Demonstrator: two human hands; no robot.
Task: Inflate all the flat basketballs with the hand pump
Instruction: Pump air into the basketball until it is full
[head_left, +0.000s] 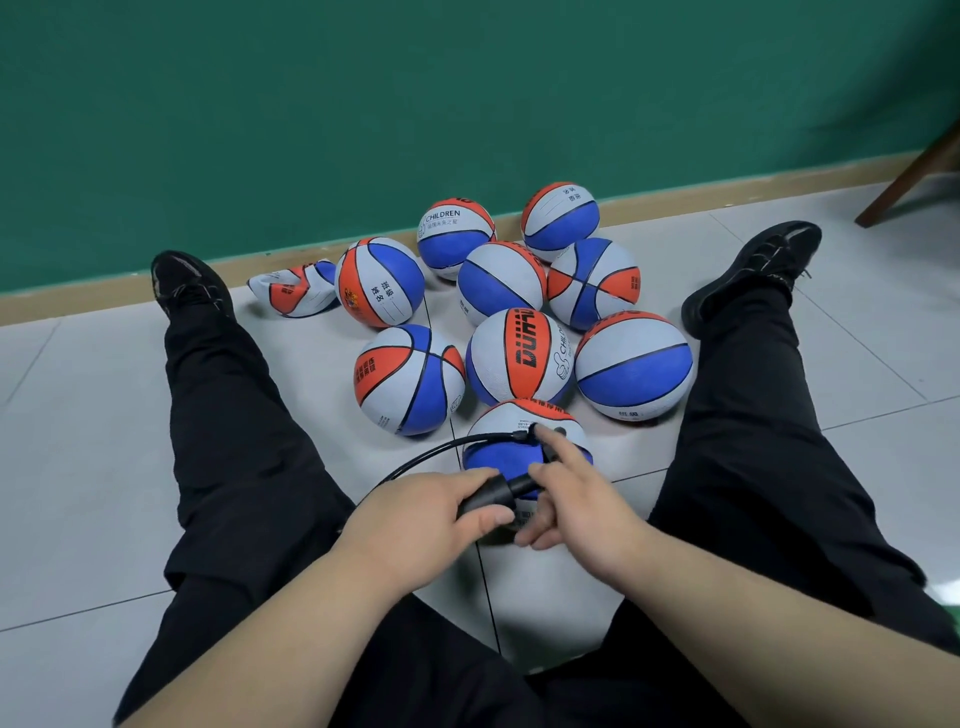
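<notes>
At both sides, legs (234, 415): two in black trousers lay spread wide, hemming everything in; black shoes (189, 283) pointed at the wall (363, 104).
Heap (519, 358): eight round balls sat packed and touching, filling the space between the near ball (506, 418) and the wall.
Wooden leg (909, 179): slanted at the far right edge, well apart from the heap.
Wall: green, with a tan skirting (78, 300) along its foot.
Floor (78, 467): pale grey tiles with dark joints.
Near ball: lay between the thighs, against the heap, partly hidden by both hands.
Flat ball (293, 291): lay crumpled by the skirting, touching the heap's left side.
Left hand (426, 525): fingers were curled round the pump's (491, 500) thick barrel.
Right hand (582, 509): thumb and lower fingers were closed on the pump's thin end, somewhat blurred; index finger (558, 449) was straight, tip on the near ball where the hose (410, 464) ended.
Hose: black, looped from pump to near ball.
Count: ten balls, one of them flat; one pump; one hose.
</notes>
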